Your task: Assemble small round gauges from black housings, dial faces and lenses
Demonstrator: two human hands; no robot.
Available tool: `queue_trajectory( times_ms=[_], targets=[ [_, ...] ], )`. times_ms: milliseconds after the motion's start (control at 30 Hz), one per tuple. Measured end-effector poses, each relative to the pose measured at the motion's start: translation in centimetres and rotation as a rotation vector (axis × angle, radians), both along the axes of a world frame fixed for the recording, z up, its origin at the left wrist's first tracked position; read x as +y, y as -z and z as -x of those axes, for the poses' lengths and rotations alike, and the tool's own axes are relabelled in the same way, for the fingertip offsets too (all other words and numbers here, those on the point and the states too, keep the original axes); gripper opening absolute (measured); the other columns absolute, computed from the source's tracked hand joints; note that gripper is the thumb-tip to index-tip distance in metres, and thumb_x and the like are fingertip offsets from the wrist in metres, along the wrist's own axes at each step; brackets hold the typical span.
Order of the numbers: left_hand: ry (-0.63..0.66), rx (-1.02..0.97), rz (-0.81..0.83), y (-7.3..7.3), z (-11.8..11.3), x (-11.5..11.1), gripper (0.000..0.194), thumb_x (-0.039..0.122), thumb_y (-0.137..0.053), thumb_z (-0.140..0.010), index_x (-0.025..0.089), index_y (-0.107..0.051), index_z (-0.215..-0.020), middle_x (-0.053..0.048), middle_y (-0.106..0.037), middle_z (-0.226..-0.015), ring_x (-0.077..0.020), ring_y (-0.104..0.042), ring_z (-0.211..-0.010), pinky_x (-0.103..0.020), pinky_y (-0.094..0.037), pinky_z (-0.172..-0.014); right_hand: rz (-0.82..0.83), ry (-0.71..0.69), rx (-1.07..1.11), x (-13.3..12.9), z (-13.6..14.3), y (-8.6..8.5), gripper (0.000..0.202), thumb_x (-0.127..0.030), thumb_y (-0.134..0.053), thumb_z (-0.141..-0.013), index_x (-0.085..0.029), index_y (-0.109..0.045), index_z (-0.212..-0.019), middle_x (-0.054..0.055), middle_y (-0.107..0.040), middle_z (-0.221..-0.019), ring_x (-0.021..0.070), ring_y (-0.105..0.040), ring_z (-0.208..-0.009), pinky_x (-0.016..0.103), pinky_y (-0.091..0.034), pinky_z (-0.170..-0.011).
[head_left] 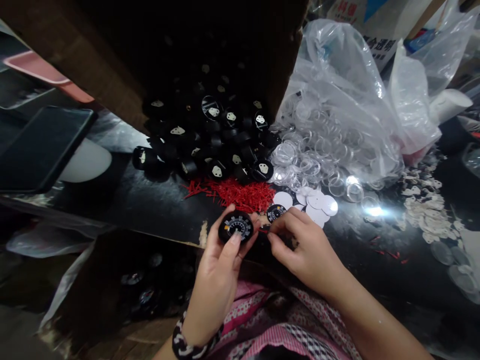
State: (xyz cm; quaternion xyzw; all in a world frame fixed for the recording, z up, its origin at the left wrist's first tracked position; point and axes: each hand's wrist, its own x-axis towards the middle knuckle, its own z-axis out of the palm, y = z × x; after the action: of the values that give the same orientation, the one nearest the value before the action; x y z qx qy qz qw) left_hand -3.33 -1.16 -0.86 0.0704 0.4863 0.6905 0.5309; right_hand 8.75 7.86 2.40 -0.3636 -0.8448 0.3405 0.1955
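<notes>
My left hand (221,265) is wrapped round a small black dial gauge (236,227), its numbered face turned up and the thumb resting on the dial. Just to the right, the thumb and forefinger of my right hand (305,247) are pinched together on a thin red pointer (264,231), only partly visible. Beyond both hands lies a heap of red pointers (243,195). A loose black dial plate (276,213) lies by my right fingertips, beside a pile of white discs (317,204).
Black gauge housings (215,145) spill from a tipped cardboard box (123,75). Clear round covers (318,150) pour from a plastic bag (348,85). Small pale metal pieces (420,205) lie right. A phone (45,145) stands left. Below the bench edge, an open box (93,280) holds gauges.
</notes>
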Motion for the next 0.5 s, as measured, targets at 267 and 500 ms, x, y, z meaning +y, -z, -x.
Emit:
queue_trajectory(
  times_ms=[267, 500],
  targets=[
    [0.169, 0.176, 0.051, 1.2, -0.8, 0.7, 0.038, 0.033, -0.065, -0.085, 0.029, -0.06, -0.122, -0.002, -0.065, -0.125, -0.023, -0.056, -0.122, -0.036, -0.041, -0.108, 0.109, -0.003, 0.004, 0.0, -0.4, -0.2, 0.007, -0.017, -0.056, -0.088, -0.019, -0.059, -0.083, 0.002, -0.057, -0.085, 0.0153, -0.054, -0.077, 0.029, -0.042, -0.07],
    [0.205, 0.374, 0.063, -0.2, -0.3, 0.4, 0.035, 0.035, -0.064, -0.085, 0.027, -0.062, -0.119, -0.003, -0.066, -0.123, -0.0226, -0.058, -0.119, -0.031, -0.047, -0.102, 0.199, -0.009, 0.083, 0.1, -0.5, -0.4, 0.009, -0.014, -0.057, -0.088, -0.019, -0.058, -0.08, -0.001, -0.055, -0.081, 0.0113, -0.053, -0.073, 0.023, -0.041, -0.066]
  ],
)
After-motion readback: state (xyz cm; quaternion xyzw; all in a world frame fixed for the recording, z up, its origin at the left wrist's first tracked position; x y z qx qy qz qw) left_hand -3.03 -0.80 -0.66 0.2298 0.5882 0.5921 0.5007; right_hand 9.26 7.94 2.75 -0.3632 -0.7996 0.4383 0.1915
